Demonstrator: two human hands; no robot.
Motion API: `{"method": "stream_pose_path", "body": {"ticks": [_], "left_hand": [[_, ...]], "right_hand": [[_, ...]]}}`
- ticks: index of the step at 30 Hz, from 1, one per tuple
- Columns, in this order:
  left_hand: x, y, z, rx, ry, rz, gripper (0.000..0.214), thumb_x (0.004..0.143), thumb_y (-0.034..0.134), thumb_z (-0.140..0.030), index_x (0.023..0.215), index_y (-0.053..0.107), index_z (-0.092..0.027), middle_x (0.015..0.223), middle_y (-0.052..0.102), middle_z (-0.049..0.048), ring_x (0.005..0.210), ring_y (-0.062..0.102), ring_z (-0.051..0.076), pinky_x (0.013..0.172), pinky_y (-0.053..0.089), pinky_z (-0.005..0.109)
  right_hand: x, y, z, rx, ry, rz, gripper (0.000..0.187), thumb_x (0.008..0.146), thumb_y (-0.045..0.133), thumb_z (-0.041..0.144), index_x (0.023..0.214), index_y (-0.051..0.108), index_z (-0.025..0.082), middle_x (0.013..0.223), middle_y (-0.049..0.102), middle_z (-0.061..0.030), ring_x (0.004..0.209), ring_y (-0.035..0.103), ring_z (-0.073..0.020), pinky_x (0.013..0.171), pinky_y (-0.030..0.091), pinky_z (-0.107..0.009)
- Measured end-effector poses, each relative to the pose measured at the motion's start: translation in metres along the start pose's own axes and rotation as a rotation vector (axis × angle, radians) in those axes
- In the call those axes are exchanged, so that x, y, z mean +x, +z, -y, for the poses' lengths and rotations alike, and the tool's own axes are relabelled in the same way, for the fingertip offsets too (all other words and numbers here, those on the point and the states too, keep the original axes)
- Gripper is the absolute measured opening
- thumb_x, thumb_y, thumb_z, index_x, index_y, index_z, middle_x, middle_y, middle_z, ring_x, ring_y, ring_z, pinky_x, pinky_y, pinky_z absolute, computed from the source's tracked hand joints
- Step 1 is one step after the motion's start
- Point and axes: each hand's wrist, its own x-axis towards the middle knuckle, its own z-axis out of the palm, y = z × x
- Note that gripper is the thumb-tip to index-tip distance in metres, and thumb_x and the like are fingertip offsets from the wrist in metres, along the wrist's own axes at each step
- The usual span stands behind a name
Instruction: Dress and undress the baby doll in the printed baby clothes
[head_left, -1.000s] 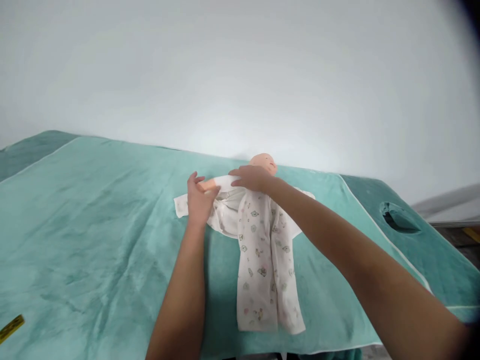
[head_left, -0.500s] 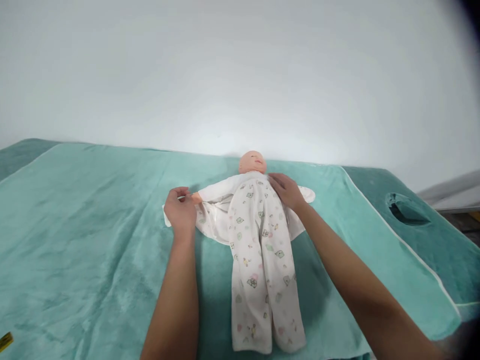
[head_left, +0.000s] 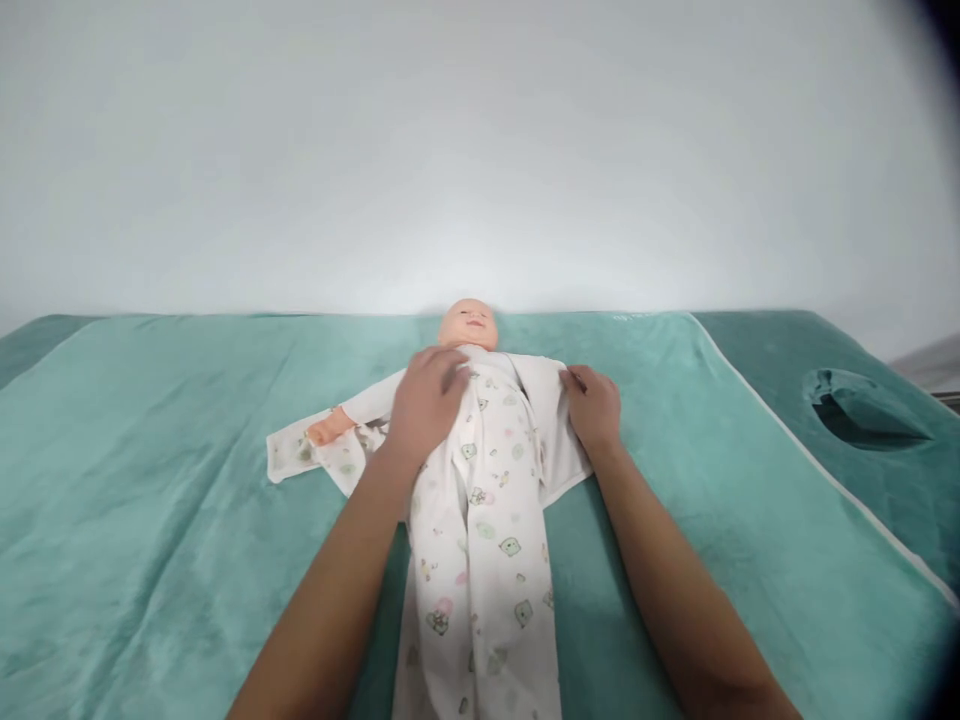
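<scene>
A baby doll [head_left: 468, 325] lies on its back, head toward the wall, in a white top and white printed trousers [head_left: 487, 540]. A white baby shirt [head_left: 551, 415] with a printed side is spread out beneath the doll. At the left, the doll's small hand [head_left: 330, 427] lies over the shirt's sleeve. My left hand [head_left: 429, 400] rests on the doll's chest and shoulder, fingers stretched and thumb apart. My right hand [head_left: 595, 405] pinches the shirt's edge at the right, with that side folded in toward the doll's body. The doll's arm on that side is hidden.
A green plush cover [head_left: 172, 480] with a pale edge lies over the bed under the doll. On the right, the darker bed surface [head_left: 787, 370] has an oval opening [head_left: 862, 420]. A white wall [head_left: 480, 150] rises right behind the doll's head.
My left hand has left the doll's hand at the left and moved right onto its chest. My right hand went from the chest outward to the shirt's edge. The camera view shifted.
</scene>
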Motion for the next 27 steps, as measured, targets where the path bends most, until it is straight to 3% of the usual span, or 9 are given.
{"method": "stream_pose_path", "body": {"ticks": [3, 6, 8, 11, 15, 19, 23, 27], "left_hand": [[0.026, 0.031, -0.031, 0.338, 0.214, 0.354, 0.037, 0.089, 0.061, -0.043, 0.121, 0.066, -0.025, 0.128, 0.065, 0.0102, 0.127, 0.053, 0.032, 0.11, 0.04, 0.047], [0.033, 0.049, -0.061, 0.628, 0.246, 0.51, 0.055, 0.086, 0.065, -0.051, 0.133, 0.058, -0.023, 0.13, 0.063, 0.0141, 0.129, 0.051, 0.036, 0.111, 0.033, 0.052], [0.031, 0.05, -0.077, 0.745, 0.247, 0.562, 0.066, 0.087, 0.064, -0.051, 0.144, 0.048, -0.022, 0.134, 0.061, 0.017, 0.131, 0.049, 0.037, 0.11, 0.031, 0.055], [0.026, 0.039, -0.087, 0.808, 0.226, 0.616, 0.072, 0.087, 0.063, -0.042, 0.151, 0.038, -0.019, 0.141, 0.056, 0.0193, 0.133, 0.047, 0.036, 0.109, 0.033, 0.053], [0.027, 0.029, -0.073, 0.839, 0.231, 0.624, 0.055, 0.084, 0.066, -0.038, 0.135, 0.055, -0.019, 0.137, 0.056, 0.018, 0.129, 0.048, 0.034, 0.102, 0.04, 0.05], [0.028, 0.053, -0.066, 0.92, 0.164, 0.591, 0.047, 0.083, 0.069, -0.034, 0.127, 0.062, -0.019, 0.136, 0.055, 0.0189, 0.125, 0.049, 0.037, 0.098, 0.041, 0.052], [0.021, 0.079, -0.085, 0.913, 0.177, 0.573, 0.04, 0.092, 0.053, -0.02, 0.131, 0.061, -0.016, 0.131, 0.06, 0.0203, 0.121, 0.052, 0.036, 0.1, 0.037, 0.058], [0.014, 0.069, -0.104, 0.916, 0.182, 0.573, 0.042, 0.095, 0.039, -0.01, 0.132, 0.058, -0.013, 0.129, 0.061, 0.0203, 0.119, 0.054, 0.035, 0.098, 0.038, 0.057]], "right_hand": [[0.001, 0.001, -0.007, -0.004, 0.037, -0.018, 0.036, 0.099, 0.042, 0.041, 0.095, 0.071, 0.021, 0.093, 0.074, -0.0103, 0.091, 0.062, -0.0256, 0.093, 0.041, -0.041], [0.003, 0.005, -0.015, -0.023, 0.028, -0.04, 0.035, 0.099, 0.041, 0.04, 0.096, 0.07, 0.02, 0.094, 0.074, -0.0105, 0.093, 0.06, -0.0253, 0.1, 0.037, -0.044], [0.004, 0.007, -0.02, -0.02, 0.037, -0.058, 0.033, 0.099, 0.042, 0.039, 0.096, 0.069, 0.02, 0.093, 0.074, -0.01, 0.093, 0.06, -0.0248, 0.104, 0.034, -0.046], [0.006, 0.009, -0.027, 0.046, 0.109, -0.069, 0.032, 0.098, 0.042, 0.038, 0.098, 0.068, 0.019, 0.093, 0.073, -0.0105, 0.088, 0.059, -0.0238, 0.097, 0.038, -0.042], [0.007, 0.007, -0.03, 0.208, 0.244, -0.126, 0.033, 0.096, 0.041, 0.041, 0.099, 0.064, 0.017, 0.094, 0.071, -0.0112, 0.083, 0.058, -0.0227, 0.079, 0.042, -0.035], [0.007, 0.003, -0.024, 0.299, 0.266, -0.162, 0.028, 0.094, 0.045, 0.041, 0.093, 0.062, 0.018, 0.092, 0.069, -0.0095, 0.083, 0.057, -0.0218, 0.08, 0.042, -0.034], [0.008, 0.004, -0.025, 0.311, 0.257, -0.141, 0.027, 0.092, 0.045, 0.041, 0.09, 0.061, 0.019, 0.089, 0.069, -0.0086, 0.08, 0.056, -0.021, 0.079, 0.042, -0.034], [0.013, 0.012, -0.041, 0.328, 0.262, -0.131, 0.028, 0.092, 0.046, 0.043, 0.092, 0.061, 0.019, 0.093, 0.069, -0.0095, 0.084, 0.057, -0.0213, 0.082, 0.043, -0.035]]}}
